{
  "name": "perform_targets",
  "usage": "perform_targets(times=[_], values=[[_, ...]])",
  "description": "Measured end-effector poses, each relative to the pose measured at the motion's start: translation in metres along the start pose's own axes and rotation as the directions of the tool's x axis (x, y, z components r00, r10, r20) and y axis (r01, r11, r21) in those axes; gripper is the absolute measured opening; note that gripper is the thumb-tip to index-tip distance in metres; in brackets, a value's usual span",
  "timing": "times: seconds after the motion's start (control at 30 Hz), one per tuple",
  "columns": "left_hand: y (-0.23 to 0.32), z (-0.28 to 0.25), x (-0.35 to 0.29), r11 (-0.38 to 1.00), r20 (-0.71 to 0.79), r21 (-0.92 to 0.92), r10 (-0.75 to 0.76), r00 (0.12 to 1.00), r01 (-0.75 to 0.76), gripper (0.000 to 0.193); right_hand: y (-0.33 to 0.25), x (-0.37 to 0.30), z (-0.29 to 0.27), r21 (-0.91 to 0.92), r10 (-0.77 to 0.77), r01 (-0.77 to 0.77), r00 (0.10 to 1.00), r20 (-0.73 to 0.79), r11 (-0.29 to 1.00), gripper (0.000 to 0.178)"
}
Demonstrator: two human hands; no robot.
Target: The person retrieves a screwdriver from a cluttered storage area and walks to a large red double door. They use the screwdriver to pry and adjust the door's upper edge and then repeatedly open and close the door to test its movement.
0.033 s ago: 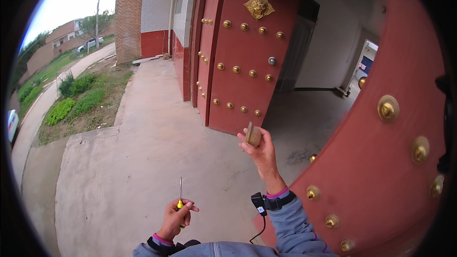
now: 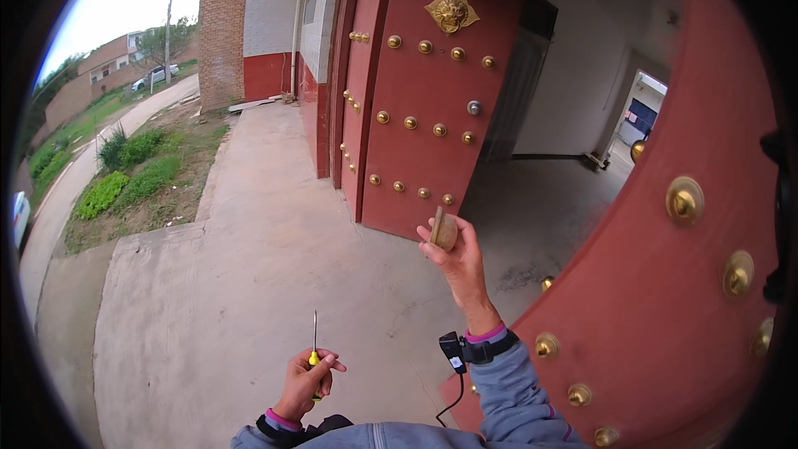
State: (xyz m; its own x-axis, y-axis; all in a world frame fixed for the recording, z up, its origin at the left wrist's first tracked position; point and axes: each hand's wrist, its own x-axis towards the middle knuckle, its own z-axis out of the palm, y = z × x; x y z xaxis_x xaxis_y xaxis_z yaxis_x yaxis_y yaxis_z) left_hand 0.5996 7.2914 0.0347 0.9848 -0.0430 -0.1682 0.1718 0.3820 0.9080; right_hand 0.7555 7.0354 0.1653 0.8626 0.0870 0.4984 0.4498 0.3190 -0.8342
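Note:
In my left hand (image 2: 309,384), low in the view, is a screwdriver (image 2: 314,356) with a yellow handle, its thin metal shaft pointing up and away from me. My fingers wrap round the handle. My right hand (image 2: 462,268) is raised farther forward and grips a domed door stud (image 2: 445,234) by its edge. That stud is dull brown, with a flat round flange turned to the left and a dome behind it. Similar gold studs (image 2: 440,129) sit in rows on the red door (image 2: 397,150) beyond. Neither hand touches a door.
A second red door leaf (image 2: 632,291) with gold studs (image 2: 685,201) rises close on my right. The far leaf bears a gold lion-head plate (image 2: 451,12) and one silver stud (image 2: 474,107). Concrete paving (image 2: 224,299) lies underfoot; a planted bed (image 2: 141,170) is at left.
The view has shifted slightly, so the doors appear a little displaced. My right hand with the stud has shifted slightly right; my left hand looks unchanged.

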Motion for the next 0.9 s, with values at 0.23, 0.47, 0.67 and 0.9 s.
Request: perform_targets(times=[0.23,0.47,0.67,0.9], values=[[0.019,0.004,0.225,0.997,0.109,0.007,-0.082,0.991,0.082,0.012,0.057,0.213,-0.083,-0.190,-0.235,0.208,0.963,-0.134,0.959,0.054],[0.071,0.014,0.461,0.990,0.270,0.062,-0.136,0.953,0.123,0.013,0.053,0.409,-0.209,-0.577,-0.379,0.183,0.894,-0.240,0.796,0.059],[0.092,0.051,0.625,0.983,0.372,0.087,-0.185,0.910,0.164,0.013,0.015,0.539,-0.303,-0.843,-0.519,0.142,0.836,-0.178,0.519,0.063],[0.098,0.119,0.803,0.998,0.418,0.046,-0.054,0.907,0.038,0.012,-0.018,0.680,-0.384,-0.782,-0.488,0.123,0.836,-0.250,0.612,0.049]])
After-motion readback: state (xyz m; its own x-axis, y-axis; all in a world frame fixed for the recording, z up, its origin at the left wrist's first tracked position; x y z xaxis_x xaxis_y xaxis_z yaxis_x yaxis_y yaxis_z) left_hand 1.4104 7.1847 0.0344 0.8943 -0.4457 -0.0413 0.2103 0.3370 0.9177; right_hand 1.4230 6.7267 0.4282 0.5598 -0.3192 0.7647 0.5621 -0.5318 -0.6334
